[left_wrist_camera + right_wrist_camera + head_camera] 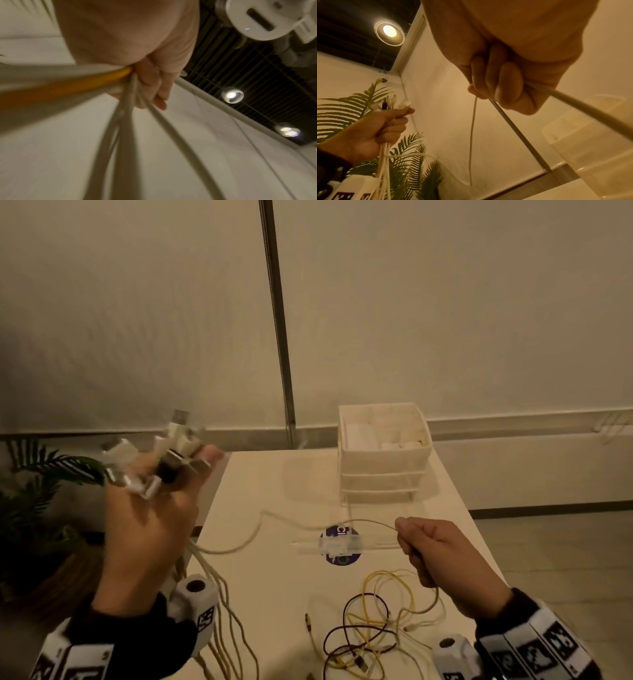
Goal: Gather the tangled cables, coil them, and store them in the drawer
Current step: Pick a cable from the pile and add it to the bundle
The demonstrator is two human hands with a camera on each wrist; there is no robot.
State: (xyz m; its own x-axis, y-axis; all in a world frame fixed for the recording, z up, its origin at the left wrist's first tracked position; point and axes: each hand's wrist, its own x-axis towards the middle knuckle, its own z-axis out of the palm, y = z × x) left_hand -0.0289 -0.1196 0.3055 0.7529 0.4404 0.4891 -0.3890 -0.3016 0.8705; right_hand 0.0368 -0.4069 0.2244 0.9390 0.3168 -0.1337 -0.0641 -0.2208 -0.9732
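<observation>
My left hand point(150, 508) is raised at the table's left edge and grips a bundle of white cables point(219, 604); their USB plugs point(171, 460) fan out above the fingers. The strands point(126, 121), one of them yellow, run from the fist point(385, 125) down past the wrist. My right hand point(438, 553) is closed around one thin white cable point(260, 529) that curves left across the table towards the bundle; the same cable point(472, 135) hangs below its fingers. A tangle of yellow, white and dark cables point(370, 631) lies near the front. The white drawer unit point(383, 460) stands at the back, its top tray open.
A round blue sticker point(339, 546) marks the cream table point(274, 594). A potted fern point(37, 501) stands left of the table, close to my left hand. Pale walls and a vertical metal strip point(277, 320) rise behind.
</observation>
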